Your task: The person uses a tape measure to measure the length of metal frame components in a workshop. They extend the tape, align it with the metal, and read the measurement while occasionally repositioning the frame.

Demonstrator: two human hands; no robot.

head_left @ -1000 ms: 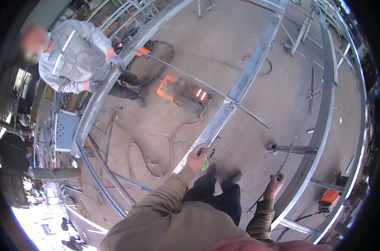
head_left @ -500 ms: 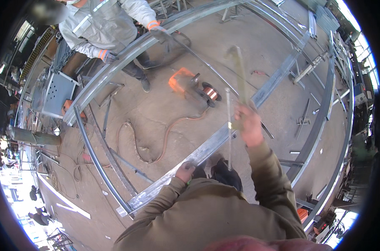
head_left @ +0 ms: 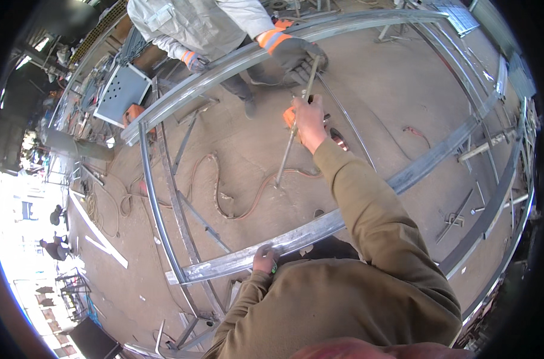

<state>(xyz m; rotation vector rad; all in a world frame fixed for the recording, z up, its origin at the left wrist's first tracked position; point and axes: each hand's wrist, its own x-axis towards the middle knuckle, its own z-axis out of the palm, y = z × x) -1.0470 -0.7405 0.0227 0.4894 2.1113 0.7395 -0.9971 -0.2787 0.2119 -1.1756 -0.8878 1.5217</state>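
My right hand (head_left: 311,118) reaches out, closed around a long thin bar-like tool (head_left: 286,154), greenish at the upper end and grey below; its exact kind cannot be made out. The tool's upper end meets the dark gloved hand (head_left: 294,57) of a co-worker across from me. Whether that glove grips the tool, I cannot tell. Near my body, my left hand (head_left: 264,259) is closed over the edge of a grey metal beam (head_left: 314,230).
The co-worker in grey (head_left: 191,27) stands behind a far metal beam (head_left: 218,70), part of a large frame. A narrower bar (head_left: 152,203) joins it on the left. An orange machine (head_left: 288,116) is partly hidden behind my hand. A hose (head_left: 217,179) winds over the floor.
My right hand has moved forward and left with the tool, toward the co-worker. The co-worker's gloved hand has come to the tool's upper end. My left hand remains on the near beam.
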